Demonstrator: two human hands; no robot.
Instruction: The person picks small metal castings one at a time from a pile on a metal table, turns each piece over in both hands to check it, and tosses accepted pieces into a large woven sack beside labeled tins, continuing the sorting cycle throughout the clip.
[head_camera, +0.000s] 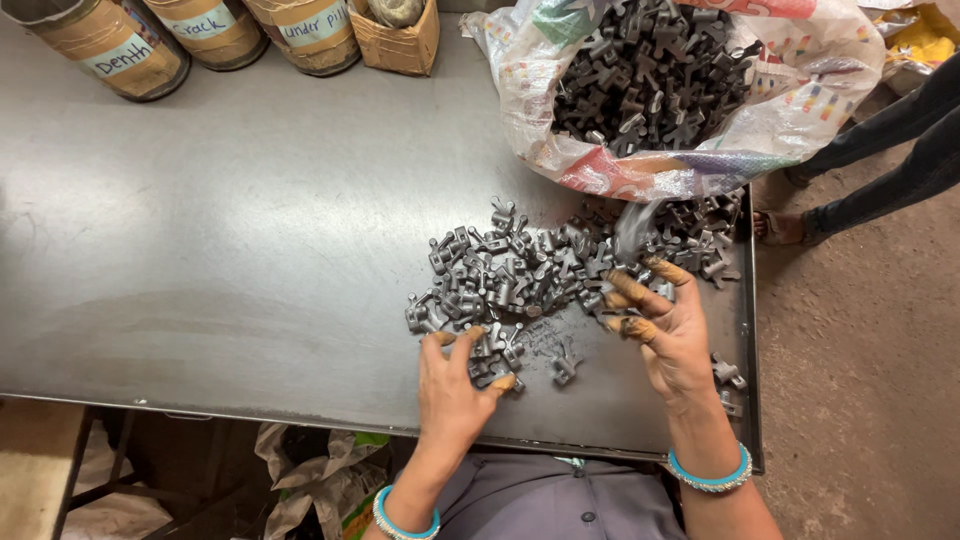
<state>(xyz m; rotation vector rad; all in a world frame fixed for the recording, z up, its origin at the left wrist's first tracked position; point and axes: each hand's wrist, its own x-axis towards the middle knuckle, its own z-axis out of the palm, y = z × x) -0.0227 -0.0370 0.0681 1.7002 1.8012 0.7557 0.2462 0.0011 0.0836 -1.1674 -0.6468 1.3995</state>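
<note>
Heap of small grey metal parts (530, 275) spread on the tabletop (220, 250), unsorted. Left hand (455, 385) curls loosely over its near edge; right hand (665, 325), fingers half-spread, rakes the far side. Sack (800, 90) behind remains mostly full; 3 labelled tubs (215, 30) stand apart.

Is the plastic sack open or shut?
Open: the plastic sack gapes at its mouth, showing dark metal parts heaped inside; more parts lie loose on the table.
</note>
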